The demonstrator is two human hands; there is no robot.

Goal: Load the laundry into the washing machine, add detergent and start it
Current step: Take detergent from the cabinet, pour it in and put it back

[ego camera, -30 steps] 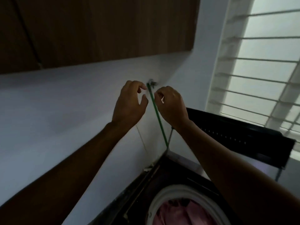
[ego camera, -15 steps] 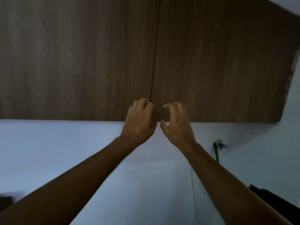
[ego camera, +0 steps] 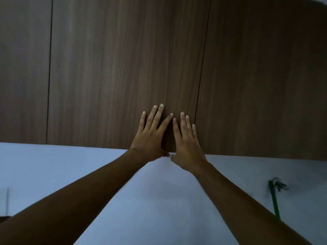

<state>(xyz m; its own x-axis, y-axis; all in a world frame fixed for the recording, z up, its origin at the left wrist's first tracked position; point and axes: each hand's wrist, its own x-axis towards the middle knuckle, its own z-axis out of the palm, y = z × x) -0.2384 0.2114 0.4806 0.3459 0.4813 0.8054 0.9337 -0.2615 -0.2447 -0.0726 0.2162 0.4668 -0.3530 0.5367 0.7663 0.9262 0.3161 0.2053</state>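
Left hand (ego camera: 151, 134) and right hand (ego camera: 185, 140) lie flat, empty, on the cabinet door (ego camera: 123, 76); thumbs partly hidden.

Both bare arms reach up and forward, converging. The left hand (ego camera: 150, 137) and right hand (ego camera: 187, 144) lie flat side by side, fingers straight and slightly spread, thumbs nearly touching below.

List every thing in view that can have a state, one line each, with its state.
cabinet door: closed, flush with the doors on either side.
left hand: open, fingers straight, spread flat on the cabinet door's lower part.
right hand: open, fingers straight, flat on the same door beside the left hand.
tap: on the wall at lower right; whether it is on cannot be told.
green hose: attached at the tap, running downward.
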